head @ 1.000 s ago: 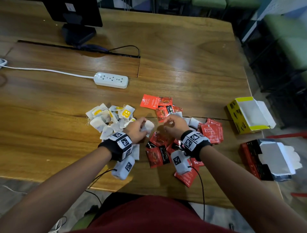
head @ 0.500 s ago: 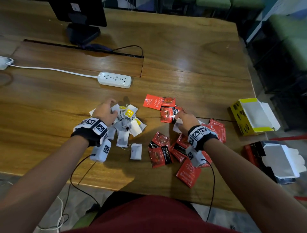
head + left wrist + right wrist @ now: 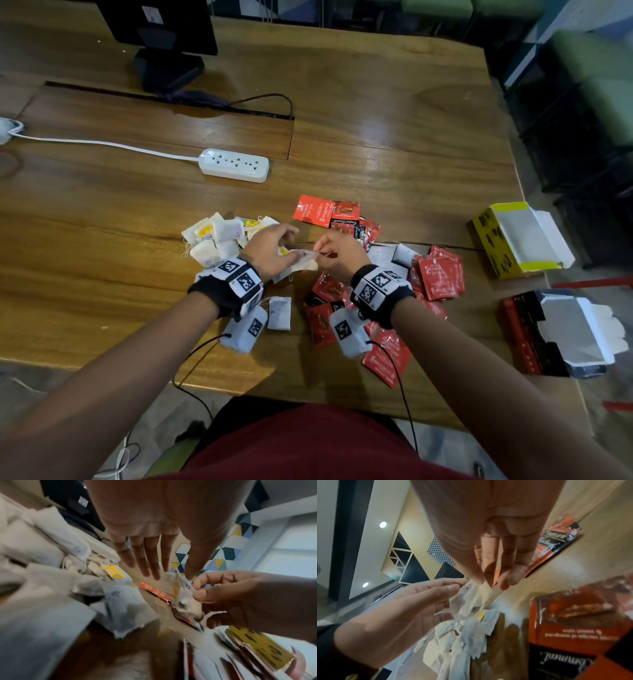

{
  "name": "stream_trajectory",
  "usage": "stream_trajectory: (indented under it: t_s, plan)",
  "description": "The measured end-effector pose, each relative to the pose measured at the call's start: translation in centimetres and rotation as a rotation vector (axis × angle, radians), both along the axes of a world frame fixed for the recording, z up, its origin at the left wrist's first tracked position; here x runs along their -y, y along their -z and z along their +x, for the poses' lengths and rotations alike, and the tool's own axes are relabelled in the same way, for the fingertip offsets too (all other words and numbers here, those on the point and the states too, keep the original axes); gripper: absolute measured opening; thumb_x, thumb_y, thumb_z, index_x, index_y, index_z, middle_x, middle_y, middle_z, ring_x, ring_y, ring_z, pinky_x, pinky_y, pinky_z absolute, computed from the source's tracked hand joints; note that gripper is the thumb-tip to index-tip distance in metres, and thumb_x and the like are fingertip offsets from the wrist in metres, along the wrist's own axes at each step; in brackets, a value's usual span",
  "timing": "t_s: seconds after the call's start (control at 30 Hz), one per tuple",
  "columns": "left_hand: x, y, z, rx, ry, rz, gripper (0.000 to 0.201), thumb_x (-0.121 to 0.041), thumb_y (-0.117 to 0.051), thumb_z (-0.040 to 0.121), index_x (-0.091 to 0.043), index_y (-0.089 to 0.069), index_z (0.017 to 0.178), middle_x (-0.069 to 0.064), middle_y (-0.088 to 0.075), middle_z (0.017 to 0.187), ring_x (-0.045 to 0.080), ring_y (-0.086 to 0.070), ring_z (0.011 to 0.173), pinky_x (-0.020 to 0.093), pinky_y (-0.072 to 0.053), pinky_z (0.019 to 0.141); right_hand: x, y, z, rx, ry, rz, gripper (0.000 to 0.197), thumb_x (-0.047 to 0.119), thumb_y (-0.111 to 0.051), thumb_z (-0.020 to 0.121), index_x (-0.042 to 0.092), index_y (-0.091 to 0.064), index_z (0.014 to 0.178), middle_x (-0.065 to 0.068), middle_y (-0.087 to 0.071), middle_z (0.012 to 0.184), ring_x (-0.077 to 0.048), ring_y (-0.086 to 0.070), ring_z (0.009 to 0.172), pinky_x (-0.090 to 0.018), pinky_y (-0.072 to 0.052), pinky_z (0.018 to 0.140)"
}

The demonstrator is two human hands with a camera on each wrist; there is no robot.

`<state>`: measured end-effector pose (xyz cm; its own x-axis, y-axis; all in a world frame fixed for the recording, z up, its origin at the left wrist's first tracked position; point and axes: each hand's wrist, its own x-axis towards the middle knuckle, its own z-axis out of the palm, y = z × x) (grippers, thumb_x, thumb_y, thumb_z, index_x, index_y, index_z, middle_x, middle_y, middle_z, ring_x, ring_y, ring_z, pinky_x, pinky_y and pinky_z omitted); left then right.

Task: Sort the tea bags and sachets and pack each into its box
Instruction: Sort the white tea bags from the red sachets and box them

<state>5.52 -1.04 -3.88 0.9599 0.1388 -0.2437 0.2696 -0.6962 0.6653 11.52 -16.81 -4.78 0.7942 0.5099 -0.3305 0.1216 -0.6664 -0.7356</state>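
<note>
Above the counter (image 3: 394, 144), between the white tea bag pile (image 3: 215, 240) and the red sachets (image 3: 440, 275), the right hand (image 3: 342, 251) pinches one tea bag (image 3: 305, 262) (thumb against fingertips). The left hand (image 3: 270, 248) reaches it with fingers straight, relaxed, gripping nothing. The yellow box (image 3: 520, 238) stands well apart.

Glossy wooden table (image 3: 376, 102), papery tea bags (image 3: 219, 236)

Office, wooden desk (image 3: 376, 113), monitor (image 3: 161, 24), power strip (image 3: 234, 165)
</note>
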Motion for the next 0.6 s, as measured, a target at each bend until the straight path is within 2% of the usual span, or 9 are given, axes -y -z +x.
stream_trajectory:
  t_s: [0.07,0.13,0.2,0.27,0.33,0.4,0.5,0.6]
  plan:
    - [0.6,0.3,0.2,-0.07,-0.007,-0.031,0.037,-0.024,-0.063,0.084,-0.013,-0.055,0.119,0.003,-0.059,0.099,0.017,-0.055,0.088,0.024,-0.041,0.076,0.4,0.3,-0.3,-0.026,0.031,0.044,0.017,0.01,-0.059,0.081,0.026,-0.054,0.077,0.001,-0.065,0.098,-0.012,-0.06,0.092,-0.027,-0.045,0.078]
    - [0.8,0.8,0.2,-0.095,0.041,0.009,0.026,-0.022,-0.062,0.085,-0.012,-0.061,0.109,0.005,-0.061,0.096,0.024,-0.059,0.087,0.025,-0.041,0.072,1.1,0.6,-0.5,-0.046,0.064,0.083,0.016,0.012,-0.061,0.081,0.026,-0.055,0.076,0.007,-0.064,0.089,-0.011,-0.062,0.087,-0.026,-0.047,0.075]
    - [0.7,1.1,0.2,-0.092,0.06,0.025,0.019,-0.021,-0.06,0.086,-0.011,-0.063,0.102,0.01,-0.065,0.1,0.026,-0.059,0.088,0.029,-0.041,0.072,2.1,0.4,-0.4,-0.036,0.07,0.07,0.006,0.018,-0.062,0.081,0.021,-0.057,0.081,0.01,-0.061,0.086,-0.009,-0.059,0.084,-0.024,-0.047,0.071]
    - [0.3,1.2,0.1,-0.076,0.022,0.018,0.017,-0.021,-0.058,0.088,-0.012,-0.062,0.101,0.009,-0.064,0.098,0.022,-0.056,0.08,0.027,-0.039,0.068,3.7,0.3,0.5,0.005,0.064,-0.026,0.005,0.02,-0.06,0.083,0.018,-0.057,0.086,0.002,-0.063,0.091,-0.01,-0.057,0.081,-0.023,-0.049,0.069]
    - [-0.4,1.1,-0.1,-0.058,-0.05,0.028,0.018,-0.019,-0.056,0.089,-0.012,-0.06,0.105,0.006,-0.059,0.088,0.019,-0.051,0.073,0.024,-0.035,0.066,5.6,0.2,1.6,0.062,0.075,-0.193,0.006,0.015,-0.054,0.088,0.016,-0.056,0.094,-0.005,-0.062,0.099,-0.015,-0.058,0.083,-0.024,-0.052,0.067]
    - [-1.5,1.1,-0.2,-0.056,-0.114,0.046,0.02,-0.017,-0.055,0.089,-0.012,-0.058,0.108,0.006,-0.055,0.079,0.023,-0.052,0.07,0.025,-0.036,0.066,7.7,0.2,2.7,0.161,0.091,-0.356,0.018,0.014,-0.051,0.088,0.011,-0.056,0.105,-0.007,-0.055,0.112,-0.017,-0.053,0.092,-0.023,-0.048,0.075]
    - [-2.7,1.3,-0.5,-0.078,-0.151,0.083,0.019,-0.018,-0.053,0.09,-0.013,-0.056,0.108,0.01,-0.056,0.076,0.028,-0.055,0.071,0.026,-0.038,0.065,10.3,0.4,4.0,0.292,0.034,-0.501,0.035,0.012,-0.057,0.081,0.011,-0.053,0.116,-0.011,-0.047,0.127,-0.026,-0.043,0.116,-0.035,-0.039,0.098]
    - [-3.2,1.7,-0.8,-0.103,-0.162,0.116,0.019,-0.018,-0.052,0.091,-0.012,-0.055,0.109,0.017,-0.062,0.085,0.029,-0.056,0.073,0.027,-0.039,0.066,11.3,0.8,4.5,0.273,0.01,-0.573,0.045,0.009,-0.06,0.078,0.014,-0.049,0.122,-0.012,-0.045,0.131,-0.03,-0.041,0.12,-0.039,-0.038,0.101]
